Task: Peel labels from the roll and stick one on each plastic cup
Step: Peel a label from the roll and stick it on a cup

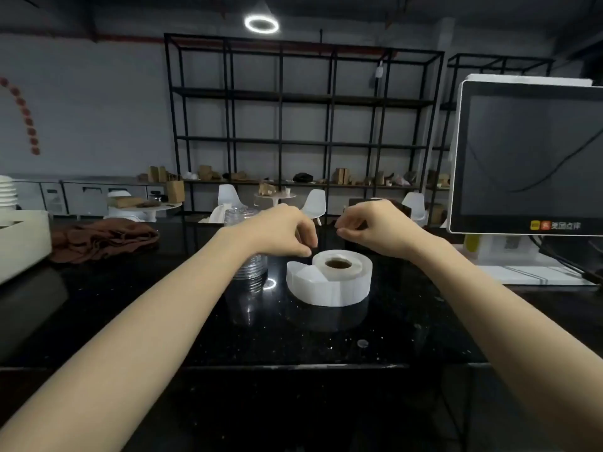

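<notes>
A white roll of labels (332, 282) lies flat on the black counter (293, 340), its loose strip curling out to the left. A stack of clear plastic cups (251, 265) stands just left of the roll, partly hidden behind my left forearm. My left hand (280, 231) hovers over the roll's far left edge with fingers curled downward, fingertips close to the roll; nothing visible between them. My right hand (372, 226) hangs above and behind the roll, thumb and fingers pinched together, with no label visible in them.
A point-of-sale screen (528, 154) stands at the right on a white base. A brown cloth (101, 239) lies at the left beside a white box (23, 243). Black shelving (303, 125), white chairs and tables fill the room behind the counter.
</notes>
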A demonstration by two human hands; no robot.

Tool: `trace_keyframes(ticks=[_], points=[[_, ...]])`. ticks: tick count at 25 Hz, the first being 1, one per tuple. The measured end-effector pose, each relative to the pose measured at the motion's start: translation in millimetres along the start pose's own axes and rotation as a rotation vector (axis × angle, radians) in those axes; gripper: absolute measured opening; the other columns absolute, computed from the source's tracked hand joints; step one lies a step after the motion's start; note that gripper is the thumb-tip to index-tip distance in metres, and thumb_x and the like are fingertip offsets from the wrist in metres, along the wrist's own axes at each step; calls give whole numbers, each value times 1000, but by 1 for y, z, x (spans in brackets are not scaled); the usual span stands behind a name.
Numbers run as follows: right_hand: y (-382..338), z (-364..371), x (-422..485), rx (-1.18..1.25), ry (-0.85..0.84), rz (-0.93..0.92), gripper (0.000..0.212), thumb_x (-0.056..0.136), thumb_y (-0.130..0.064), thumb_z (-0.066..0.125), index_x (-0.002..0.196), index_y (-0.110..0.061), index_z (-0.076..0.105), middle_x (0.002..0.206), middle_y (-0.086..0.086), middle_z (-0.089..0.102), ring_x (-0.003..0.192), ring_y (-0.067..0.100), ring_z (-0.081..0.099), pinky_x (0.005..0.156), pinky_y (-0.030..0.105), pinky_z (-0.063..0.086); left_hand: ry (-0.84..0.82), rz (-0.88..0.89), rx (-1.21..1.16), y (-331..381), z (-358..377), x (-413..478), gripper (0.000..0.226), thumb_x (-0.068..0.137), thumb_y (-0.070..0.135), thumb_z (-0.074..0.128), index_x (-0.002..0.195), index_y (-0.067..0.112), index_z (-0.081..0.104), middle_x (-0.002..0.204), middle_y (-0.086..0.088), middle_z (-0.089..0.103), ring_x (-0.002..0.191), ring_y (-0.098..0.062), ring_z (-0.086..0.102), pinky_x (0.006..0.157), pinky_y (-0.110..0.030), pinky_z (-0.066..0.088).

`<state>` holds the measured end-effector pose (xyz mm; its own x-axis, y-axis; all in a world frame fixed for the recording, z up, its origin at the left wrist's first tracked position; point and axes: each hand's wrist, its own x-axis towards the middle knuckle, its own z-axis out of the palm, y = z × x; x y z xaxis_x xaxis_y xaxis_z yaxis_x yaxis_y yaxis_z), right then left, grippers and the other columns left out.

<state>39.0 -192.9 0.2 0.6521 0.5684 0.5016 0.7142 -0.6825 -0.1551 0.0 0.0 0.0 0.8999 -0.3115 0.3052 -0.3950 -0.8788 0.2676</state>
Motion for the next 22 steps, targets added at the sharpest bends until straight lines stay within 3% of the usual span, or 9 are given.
trace_keyframes(ticks=[2, 5, 8, 11, 13, 15, 19, 22], points=[[-7, 5, -5, 59, -67, -26, 15, 85, -22, 63, 97, -15, 70, 95, 1, 70, 85, 10, 62, 73, 22, 49, -112, -16, -9, 3, 6, -5, 14, 75, 19, 71, 87, 24, 69, 83, 13, 66, 77, 3, 60, 68, -15, 46], [-20, 19, -19, 96, -184, -83, 17, 82, -25, 66, 95, -15, 71, 94, 2, 69, 80, 8, 58, 69, 16, 45, -201, -33, 89, -4, 17, -14, 21, 68, 24, 75, 87, 30, 68, 88, 9, 68, 86, -8, 62, 75, -27, 50], [-27, 32, -24, 52, -271, -99, 28, 79, -32, 69, 104, -18, 67, 99, 1, 67, 87, 14, 59, 78, 29, 49, -206, -35, 245, -12, 23, -21, 32, 67, 21, 74, 98, 27, 66, 96, 7, 66, 92, -14, 61, 81, -35, 51], [-29, 47, -25, -78, -316, -95, 27, 80, -37, 67, 103, -24, 62, 97, -3, 62, 90, 15, 55, 84, 39, 48, -123, -18, 280, -14, 29, -24, 21, 72, 25, 70, 92, 22, 69, 91, 4, 69, 89, -16, 61, 80, -36, 50], [-29, 47, -26, 36, -276, -69, 6, 82, -32, 64, 81, -29, 59, 84, -4, 58, 83, 16, 53, 80, 38, 48, -97, -11, 210, -14, 30, -28, 11, 73, 29, 70, 79, 20, 69, 78, 3, 67, 76, -13, 58, 71, -30, 45], [-25, 35, -27, 149, -254, 2, 22, 86, -24, 62, 67, -28, 52, 73, -4, 56, 77, 14, 52, 71, 28, 44, -103, -17, 61, -12, 30, -33, 13, 74, 28, 71, 65, 21, 64, 62, 4, 58, 61, -9, 48, 62, -27, 38], [-9, 9, -27, 346, -254, 108, 26, 92, -20, 52, 66, -18, 54, 66, -5, 49, 64, 7, 44, 63, 22, 34, -105, -74, -290, -10, 23, -41, 9, 74, 26, 72, 70, 20, 67, 56, 13, 61, 54, 2, 49, 58, -13, 38], [2, 1, -25, 430, -224, 129, 29, 94, -15, 48, 71, 2, 51, 69, 8, 39, 61, 10, 35, 55, 15, 30, -135, -69, -451, -7, 18, -46, 2, 74, 24, 72, 76, 23, 71, 67, 12, 69, 66, -3, 59, 72, -19, 46]])
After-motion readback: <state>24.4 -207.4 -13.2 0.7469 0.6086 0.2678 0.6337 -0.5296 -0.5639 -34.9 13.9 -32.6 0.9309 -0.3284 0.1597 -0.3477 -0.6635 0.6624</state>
